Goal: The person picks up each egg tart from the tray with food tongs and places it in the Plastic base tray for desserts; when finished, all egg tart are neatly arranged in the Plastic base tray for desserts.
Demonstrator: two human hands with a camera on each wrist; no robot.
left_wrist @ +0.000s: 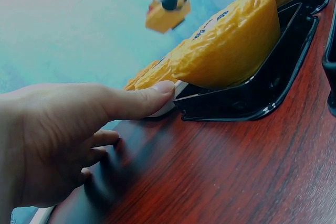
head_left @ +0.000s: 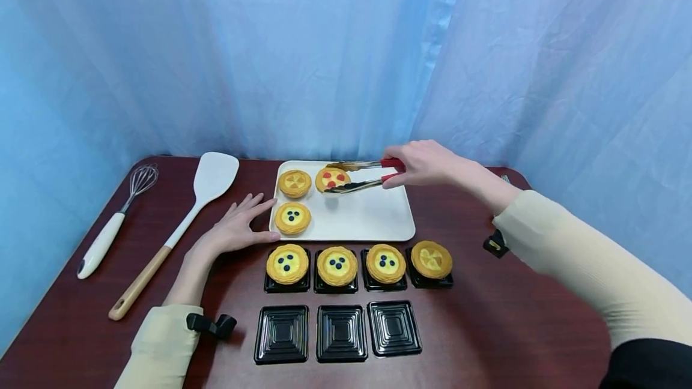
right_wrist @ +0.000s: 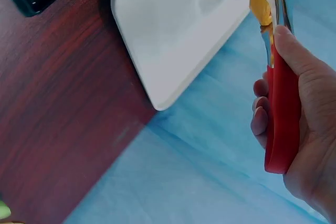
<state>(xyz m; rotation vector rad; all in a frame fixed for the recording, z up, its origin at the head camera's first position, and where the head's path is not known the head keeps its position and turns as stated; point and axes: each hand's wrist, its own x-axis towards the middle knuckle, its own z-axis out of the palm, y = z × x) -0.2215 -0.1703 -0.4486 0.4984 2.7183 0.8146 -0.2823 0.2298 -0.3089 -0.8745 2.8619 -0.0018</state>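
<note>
My right hand [head_left: 428,162] grips red-handled metal tongs [right_wrist: 283,119]. Between the tong tips is an egg tart with red pieces on top [head_left: 333,179]; in the left wrist view it shows raised above the other tarts. Below is a white tray [head_left: 373,218], where a tart with a fan-like top [head_left: 294,183] and a blueberry tart [head_left: 292,218] sit at the left. My left hand [head_left: 235,230] has its fingers spread, with thumb and forefinger touching the tray's left edge. In the left wrist view its thumb [left_wrist: 144,102] lies close to a black holder.
In front of the tray, black square holders carry three blueberry tarts [head_left: 337,266] and one fan-topped tart [head_left: 431,260]. Three bare black holders [head_left: 342,333] lie nearer me. A white spatula [head_left: 213,176] and a whisk [head_left: 103,245] lie left. A blue curtain [head_left: 324,59] hangs behind.
</note>
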